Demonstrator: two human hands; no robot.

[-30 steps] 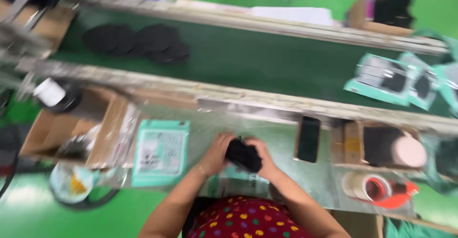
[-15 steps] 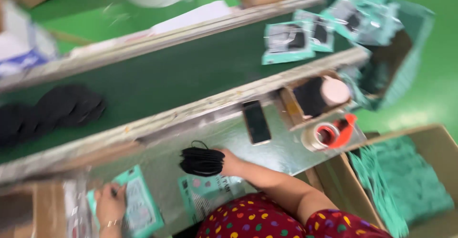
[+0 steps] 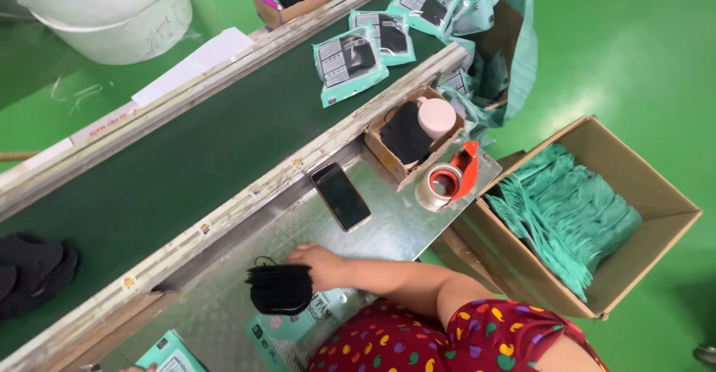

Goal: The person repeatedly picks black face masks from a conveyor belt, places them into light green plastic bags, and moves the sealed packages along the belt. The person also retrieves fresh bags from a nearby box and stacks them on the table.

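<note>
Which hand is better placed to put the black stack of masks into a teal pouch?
The right hand, probably: it already holds the black stack of masks over a teal pouch. The left hand is barely visible.

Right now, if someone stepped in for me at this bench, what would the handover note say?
Right hand: resting on a stack of black masks on the metal bench, over a teal pouch.
Left hand: out of view; another teal pouch lies at the bench's bottom-left edge.
Nearby: phone, tape dispenser, small box of black masks, big carton of teal pouches.
Done: filled pouches lie on the belt.
Left: the stack is not yet in a pouch; more loose masks wait on the belt.
</note>
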